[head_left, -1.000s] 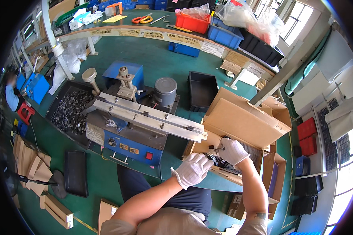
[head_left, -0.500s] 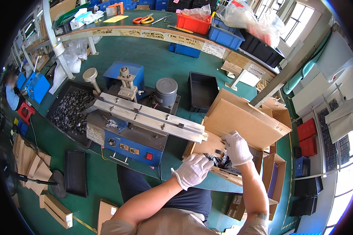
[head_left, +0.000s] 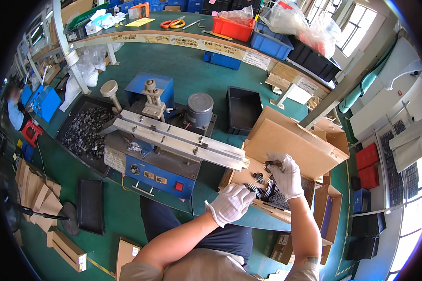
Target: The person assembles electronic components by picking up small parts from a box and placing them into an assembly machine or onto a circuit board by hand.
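Observation:
An open cardboard box point(head_left: 293, 131) on the workbench holds small black parts point(head_left: 268, 191) that look like short strips with pale stripes. My right hand point(head_left: 287, 175), in a white glove, is over the box with its fingers closed around a few black parts point(head_left: 271, 163). Also gloved, my left hand point(head_left: 230, 202) rests at the box's near left corner, fingers curled in; what they hold, if anything, is hidden. The metal rail point(head_left: 183, 143) of a blue bench machine point(head_left: 145, 175) ends just left of the box.
A black tray point(head_left: 82, 126) heaped with small dark parts stands left of the machine. Behind the box sits a black bin point(head_left: 244, 110). Across the back runs a shelf with scissors point(head_left: 172, 23) and a red bin point(head_left: 232, 28). More cartons point(head_left: 327, 210) stand at the right.
My right hand has turned and its fingers have closed on black parts inside the box. A dark piece on the rail is gone from its spot. My left hand has stayed put.

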Action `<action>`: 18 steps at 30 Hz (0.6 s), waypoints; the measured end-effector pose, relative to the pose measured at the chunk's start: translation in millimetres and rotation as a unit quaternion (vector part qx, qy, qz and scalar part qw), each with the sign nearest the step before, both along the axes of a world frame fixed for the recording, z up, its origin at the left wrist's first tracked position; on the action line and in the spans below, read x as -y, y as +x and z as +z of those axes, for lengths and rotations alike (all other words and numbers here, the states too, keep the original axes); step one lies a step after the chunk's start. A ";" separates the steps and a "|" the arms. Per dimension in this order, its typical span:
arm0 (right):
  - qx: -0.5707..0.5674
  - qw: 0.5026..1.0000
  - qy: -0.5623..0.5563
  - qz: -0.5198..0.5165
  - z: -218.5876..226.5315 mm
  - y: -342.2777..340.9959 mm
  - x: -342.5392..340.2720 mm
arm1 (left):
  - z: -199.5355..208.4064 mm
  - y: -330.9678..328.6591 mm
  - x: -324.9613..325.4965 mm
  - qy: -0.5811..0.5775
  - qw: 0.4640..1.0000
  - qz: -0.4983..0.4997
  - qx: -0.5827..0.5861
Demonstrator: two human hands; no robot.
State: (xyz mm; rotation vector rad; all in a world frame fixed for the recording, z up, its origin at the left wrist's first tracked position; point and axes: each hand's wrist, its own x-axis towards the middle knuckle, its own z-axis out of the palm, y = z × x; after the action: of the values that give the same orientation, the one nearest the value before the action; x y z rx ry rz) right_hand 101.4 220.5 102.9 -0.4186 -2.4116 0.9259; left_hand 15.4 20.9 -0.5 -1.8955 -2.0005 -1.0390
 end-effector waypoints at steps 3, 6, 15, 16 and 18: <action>0.007 1.000 -0.007 0.025 17.9 -3.8 10.4 | 2.3 -0.5 0.4 -0.018 1.000 -0.001 0.001; -0.005 0.998 0.032 0.057 32.6 -10.6 18.9 | 2.7 -1.0 0.2 -0.021 1.000 -0.006 -0.009; -0.020 0.983 0.164 0.085 46.4 -33.5 42.5 | -1.3 -1.1 0.1 0.004 1.000 0.000 -0.022; -0.016 0.982 0.164 0.090 45.8 -34.1 43.5 | -1.1 -1.3 -0.1 0.007 1.000 -0.004 -0.019; -0.024 0.980 0.173 0.095 42.9 -35.8 45.5 | -2.0 -1.1 -0.5 0.009 1.000 -0.007 -0.016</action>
State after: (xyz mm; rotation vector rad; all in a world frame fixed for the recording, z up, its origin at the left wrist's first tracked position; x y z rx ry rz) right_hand 65.6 174.9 145.9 -0.0367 -2.5338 0.5632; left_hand 14.3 21.4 -2.5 -1.9070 -1.9584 -1.0200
